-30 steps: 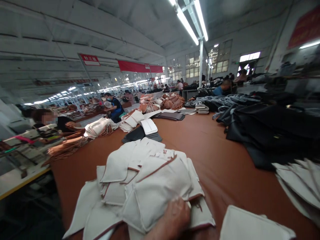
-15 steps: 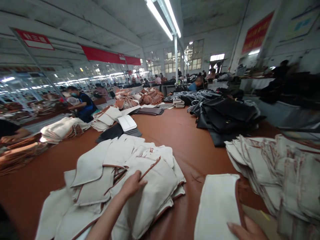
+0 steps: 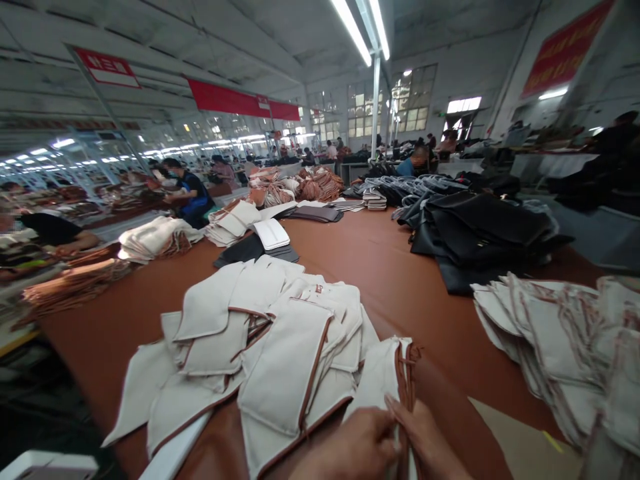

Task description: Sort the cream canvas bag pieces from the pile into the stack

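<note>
At the bottom edge my left hand (image 3: 357, 445) and my right hand (image 3: 430, 443) meet, both gripping one cream canvas bag (image 3: 383, 377) with brown trim. The bag stands on edge between them, its brown edge and cords facing right. Just left of it lies a heap of the same cream bags (image 3: 260, 340), spread over the brown table (image 3: 395, 280). My left hand is close to the nearest bag of that heap.
A second heap of cream bags (image 3: 555, 347) lies at the right. Black bags (image 3: 480, 233) are piled behind it. Further stacks of cream, brown and dark pieces (image 3: 260, 230) fill the far table. Other people (image 3: 185, 193) work at benches on the left.
My left hand left the heap of cream bags and came to the right hand. The flat cream bag under my right hand now stands on edge, held by both hands.
</note>
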### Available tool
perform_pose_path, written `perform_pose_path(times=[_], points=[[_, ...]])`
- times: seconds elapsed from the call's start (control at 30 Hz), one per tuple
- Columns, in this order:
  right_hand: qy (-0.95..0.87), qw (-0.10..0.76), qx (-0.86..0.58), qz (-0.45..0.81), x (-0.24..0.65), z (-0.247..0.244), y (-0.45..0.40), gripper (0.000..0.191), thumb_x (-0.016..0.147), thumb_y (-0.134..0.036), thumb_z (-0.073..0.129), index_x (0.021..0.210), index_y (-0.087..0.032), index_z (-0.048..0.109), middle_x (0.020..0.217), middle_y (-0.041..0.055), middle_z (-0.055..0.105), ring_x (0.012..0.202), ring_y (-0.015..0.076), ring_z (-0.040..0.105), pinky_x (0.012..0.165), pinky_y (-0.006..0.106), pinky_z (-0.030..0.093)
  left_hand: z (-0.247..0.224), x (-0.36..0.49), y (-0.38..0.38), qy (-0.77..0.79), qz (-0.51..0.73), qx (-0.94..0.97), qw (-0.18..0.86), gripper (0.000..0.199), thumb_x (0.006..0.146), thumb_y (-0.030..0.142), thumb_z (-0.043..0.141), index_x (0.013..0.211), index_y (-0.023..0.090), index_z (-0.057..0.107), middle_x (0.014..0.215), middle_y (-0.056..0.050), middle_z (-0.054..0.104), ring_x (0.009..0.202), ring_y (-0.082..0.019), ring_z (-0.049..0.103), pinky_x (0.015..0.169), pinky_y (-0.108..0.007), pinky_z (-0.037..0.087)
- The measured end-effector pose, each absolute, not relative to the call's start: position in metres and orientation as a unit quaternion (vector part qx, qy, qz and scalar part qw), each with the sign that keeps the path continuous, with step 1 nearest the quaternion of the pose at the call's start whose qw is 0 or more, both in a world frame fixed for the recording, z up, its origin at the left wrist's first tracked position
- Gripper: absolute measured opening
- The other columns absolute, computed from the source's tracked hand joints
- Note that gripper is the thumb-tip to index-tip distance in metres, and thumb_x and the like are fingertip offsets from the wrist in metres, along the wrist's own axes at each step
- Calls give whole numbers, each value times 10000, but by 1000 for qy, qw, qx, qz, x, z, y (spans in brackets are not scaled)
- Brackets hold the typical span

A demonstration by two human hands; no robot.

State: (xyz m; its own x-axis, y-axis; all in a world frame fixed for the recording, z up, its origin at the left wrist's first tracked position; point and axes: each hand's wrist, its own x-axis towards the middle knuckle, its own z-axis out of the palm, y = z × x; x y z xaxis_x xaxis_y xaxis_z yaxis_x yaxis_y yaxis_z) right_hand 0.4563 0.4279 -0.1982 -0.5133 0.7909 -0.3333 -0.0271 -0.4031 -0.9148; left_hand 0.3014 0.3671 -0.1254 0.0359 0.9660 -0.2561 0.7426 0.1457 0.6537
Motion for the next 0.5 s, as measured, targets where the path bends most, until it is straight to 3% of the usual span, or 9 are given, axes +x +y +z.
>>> perform_pose_path(times=[0.07,0.17,0.27,0.37,0.5], points=[[-443,290,-417,739,456,-212,427,615,698,-619,726,1001,-87,661,897,133,716,859,306,670,779,378,537,-119,256,371,772,150,583,206,381,831,378,559,1178,224,585,1060,-47,660,998,-240,584,897,-318,452],[-443,300,-430,728,458,-212,424,601,717,-569,710,1067,-84,655,966,151,719,904,330,676,826,416,534,-112,186,378,851,145,494,101,416,947,372,327,1214,122,525,1159,-158,580,1118,-295,519,983,-426,398],[-473,284,-409,726,453,-193,421,539,761,-529,657,1067,-86,651,979,148,721,906,333,676,813,419,536,-126,157,384,869,118,474,77,523,884,467,468,1285,131,466,1190,-156,539,1117,-319,502,933,-435,432],[-506,268,-393,720,446,-173,421,431,732,-426,654,1006,-93,653,951,127,723,901,319,672,810,393,535,-151,167,385,858,90,500,72,753,736,343,641,1409,166,355,1296,-143,476,1161,-333,453,950,-420,434],[-498,257,-367,742,444,-157,420,376,674,-272,615,1009,-103,630,882,85,713,800,270,664,711,338,533,-167,176,380,841,70,532,74,709,722,120,503,1416,132,357,1391,-164,412,1182,-322,436,1008,-426,407]])
